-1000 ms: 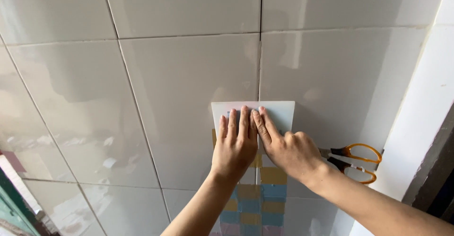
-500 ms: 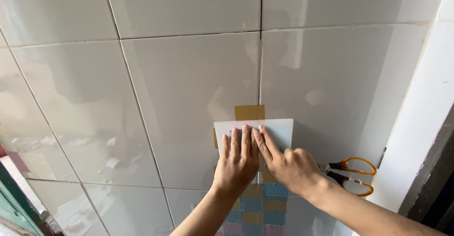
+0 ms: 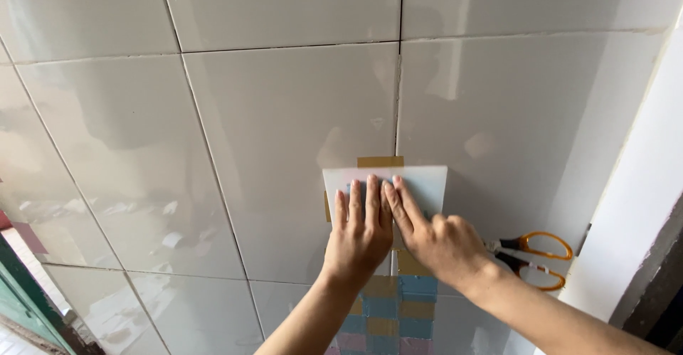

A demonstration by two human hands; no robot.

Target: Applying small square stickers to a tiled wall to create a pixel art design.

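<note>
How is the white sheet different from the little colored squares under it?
The white sheet is one large, plain piece; the colored squares are many small pieces in blue, yellow and pink. Both hands, left hand and right hand, press on the white sheet, while the colored squares sit lower, mostly untouched. Both lie flat on the tiles.

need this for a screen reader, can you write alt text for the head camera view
Two bare hands, the left hand and the right hand, press flat on a pale square sheet on a glossy white tiled floor. A tan square peeks out beyond the sheet, a patchwork of coloured squares lies nearer the camera, and orange-handled scissors rest to the right.
</note>
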